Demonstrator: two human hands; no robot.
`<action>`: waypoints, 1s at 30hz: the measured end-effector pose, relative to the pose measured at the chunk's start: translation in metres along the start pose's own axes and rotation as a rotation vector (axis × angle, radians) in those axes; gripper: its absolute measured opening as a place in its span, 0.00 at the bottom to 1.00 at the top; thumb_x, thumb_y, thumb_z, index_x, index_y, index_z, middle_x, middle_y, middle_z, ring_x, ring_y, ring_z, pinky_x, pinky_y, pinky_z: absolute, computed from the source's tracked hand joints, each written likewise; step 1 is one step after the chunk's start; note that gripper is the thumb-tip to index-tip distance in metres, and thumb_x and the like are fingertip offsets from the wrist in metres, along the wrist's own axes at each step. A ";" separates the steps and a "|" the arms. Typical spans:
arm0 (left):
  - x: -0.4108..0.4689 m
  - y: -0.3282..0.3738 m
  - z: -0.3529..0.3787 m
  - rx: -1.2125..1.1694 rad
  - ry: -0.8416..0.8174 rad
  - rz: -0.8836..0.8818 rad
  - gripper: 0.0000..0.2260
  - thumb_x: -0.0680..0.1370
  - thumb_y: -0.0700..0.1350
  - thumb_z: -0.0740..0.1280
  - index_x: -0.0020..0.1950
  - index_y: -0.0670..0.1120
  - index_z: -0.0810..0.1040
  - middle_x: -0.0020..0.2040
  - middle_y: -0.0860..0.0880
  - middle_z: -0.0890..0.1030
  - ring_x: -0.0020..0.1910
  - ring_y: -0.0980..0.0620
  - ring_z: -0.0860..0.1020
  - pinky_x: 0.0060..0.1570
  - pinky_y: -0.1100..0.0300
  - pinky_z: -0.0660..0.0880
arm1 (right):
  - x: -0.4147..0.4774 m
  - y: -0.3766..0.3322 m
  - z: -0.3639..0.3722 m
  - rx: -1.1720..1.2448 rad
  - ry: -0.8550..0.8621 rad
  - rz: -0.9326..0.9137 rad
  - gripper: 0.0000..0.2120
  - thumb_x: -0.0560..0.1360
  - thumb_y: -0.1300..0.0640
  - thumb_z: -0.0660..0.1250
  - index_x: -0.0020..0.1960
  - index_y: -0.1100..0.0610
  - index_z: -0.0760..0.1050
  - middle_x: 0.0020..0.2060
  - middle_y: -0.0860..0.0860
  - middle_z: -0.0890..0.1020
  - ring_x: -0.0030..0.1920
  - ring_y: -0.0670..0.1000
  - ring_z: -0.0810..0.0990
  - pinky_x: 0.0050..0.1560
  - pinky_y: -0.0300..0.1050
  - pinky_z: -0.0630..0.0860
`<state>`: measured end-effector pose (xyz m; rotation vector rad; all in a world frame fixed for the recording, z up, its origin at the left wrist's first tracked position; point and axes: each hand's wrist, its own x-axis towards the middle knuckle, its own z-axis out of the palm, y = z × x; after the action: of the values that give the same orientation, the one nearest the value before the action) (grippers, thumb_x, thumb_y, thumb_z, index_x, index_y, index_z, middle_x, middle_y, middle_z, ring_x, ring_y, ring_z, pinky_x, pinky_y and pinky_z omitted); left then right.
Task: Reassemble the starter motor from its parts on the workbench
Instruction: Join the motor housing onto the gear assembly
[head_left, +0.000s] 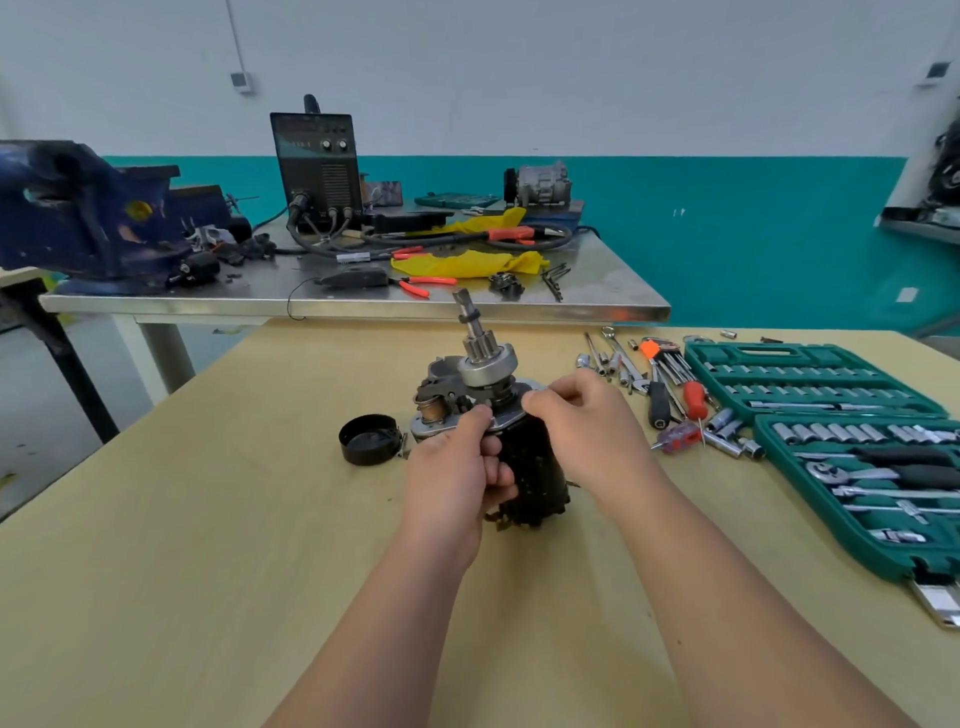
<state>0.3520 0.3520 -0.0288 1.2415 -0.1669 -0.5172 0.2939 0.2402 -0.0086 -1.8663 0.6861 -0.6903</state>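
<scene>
- I see the half-built starter motor (524, 467), a black cylindrical body with a silver flange plate and a toothed steel pinion shaft pointing up. It is held roughly upright over the middle of the pale wooden workbench (208, 519). I cannot tell whether its lower end touches the top.
- My left hand (457, 467) curls its fingers round the black body, thumb pressed up against the silver plate.
- My right hand (587, 431) pinches the plate's right edge between thumb and fingertips.
- A black round metal end cap (369, 439) lies near the motor's left side, not touching it.
- An open green plastic socket set case (831, 415) sits at the right, with loose screwdrivers (695, 399), hex keys and sockets between it and the motor.
- Behind stands a steel table (208, 304) carrying a blue bench vise (78, 218) and a black welding unit (317, 166).
</scene>
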 end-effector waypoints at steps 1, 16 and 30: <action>0.001 0.000 0.001 0.018 -0.013 0.014 0.17 0.79 0.48 0.67 0.31 0.45 0.73 0.20 0.50 0.67 0.21 0.53 0.71 0.23 0.62 0.72 | 0.003 0.002 -0.003 -0.013 -0.015 0.000 0.06 0.74 0.47 0.67 0.46 0.48 0.75 0.41 0.44 0.79 0.41 0.42 0.77 0.36 0.41 0.68; 0.003 0.011 0.010 0.350 -0.218 0.161 0.21 0.79 0.47 0.66 0.26 0.46 0.70 0.18 0.48 0.66 0.19 0.50 0.69 0.24 0.64 0.67 | 0.001 0.017 0.005 0.477 0.025 0.115 0.12 0.76 0.52 0.60 0.55 0.45 0.79 0.50 0.49 0.84 0.53 0.53 0.82 0.53 0.54 0.77; 0.005 -0.004 0.009 0.317 -0.010 0.212 0.18 0.74 0.60 0.66 0.36 0.47 0.70 0.32 0.49 0.67 0.30 0.52 0.65 0.35 0.57 0.65 | 0.004 0.004 0.012 0.522 0.044 0.207 0.11 0.78 0.57 0.60 0.54 0.53 0.80 0.50 0.54 0.84 0.54 0.56 0.81 0.61 0.60 0.75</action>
<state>0.3517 0.3406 -0.0306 1.5088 -0.3962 -0.3192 0.3047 0.2438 -0.0158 -1.2874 0.6422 -0.6976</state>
